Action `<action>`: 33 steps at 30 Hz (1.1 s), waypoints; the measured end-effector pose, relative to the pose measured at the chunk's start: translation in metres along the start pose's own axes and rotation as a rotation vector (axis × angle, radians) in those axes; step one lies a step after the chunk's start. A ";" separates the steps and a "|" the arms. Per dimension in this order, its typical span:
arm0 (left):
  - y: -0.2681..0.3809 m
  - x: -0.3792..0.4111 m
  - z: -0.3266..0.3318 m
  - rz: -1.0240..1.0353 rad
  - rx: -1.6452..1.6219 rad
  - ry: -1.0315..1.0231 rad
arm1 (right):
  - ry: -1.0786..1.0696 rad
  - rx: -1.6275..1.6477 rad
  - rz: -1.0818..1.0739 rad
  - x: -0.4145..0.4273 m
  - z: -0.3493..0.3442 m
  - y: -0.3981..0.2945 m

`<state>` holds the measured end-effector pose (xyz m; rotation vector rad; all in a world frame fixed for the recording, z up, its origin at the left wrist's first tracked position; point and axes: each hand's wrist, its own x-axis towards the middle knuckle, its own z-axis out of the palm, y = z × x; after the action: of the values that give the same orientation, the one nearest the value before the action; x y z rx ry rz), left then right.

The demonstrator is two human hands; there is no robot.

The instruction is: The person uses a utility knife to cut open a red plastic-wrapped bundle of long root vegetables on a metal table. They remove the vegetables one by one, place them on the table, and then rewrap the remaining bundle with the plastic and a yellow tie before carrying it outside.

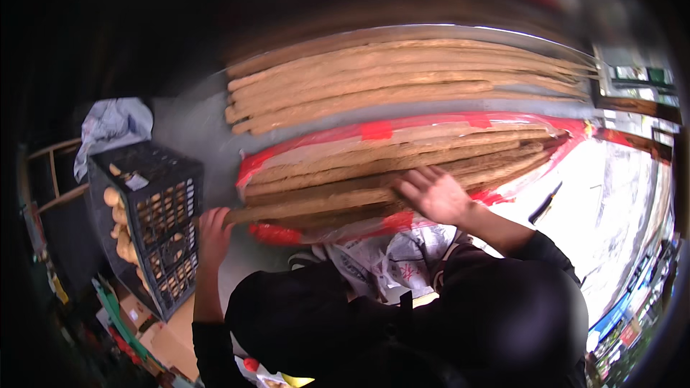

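Note:
My left hand (213, 229) grips the left end of a long, thin brown yam (318, 206), which sticks out past the opened bag. The yam runs right, to below my right hand (434, 194). Bent and a little blurred, the fingers of that hand are over the yams; whether they close on one is hidden. Several more long yams (377, 164) lie lengthwise in the clear plastic bag with red bands (376, 130). The bag narrows to a gathered end at the right.
Beyond the bag, a row of long yams (366, 73) lies side by side. At left stands a black plastic crate (145, 159) of tan rounded produce (125, 245). A dark-handled knife (544, 205) lies at right. White woven sacking (399, 258) is between my legs.

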<state>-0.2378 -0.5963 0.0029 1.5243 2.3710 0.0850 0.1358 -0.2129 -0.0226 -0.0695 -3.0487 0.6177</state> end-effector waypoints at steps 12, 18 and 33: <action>0.077 0.022 0.029 0.144 -0.164 0.041 | -0.045 0.052 0.191 -0.071 -0.014 0.040; 0.101 0.022 0.052 0.192 -0.227 0.103 | -0.131 0.002 0.253 -0.089 -0.020 0.050; 0.072 0.014 0.056 0.204 -0.084 0.139 | -0.476 -0.141 0.127 -0.099 0.000 0.052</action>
<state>-0.1637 -0.5597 -0.0373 1.7670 2.2741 0.3432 0.2364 -0.1697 -0.0455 -0.1384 -3.5705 0.4815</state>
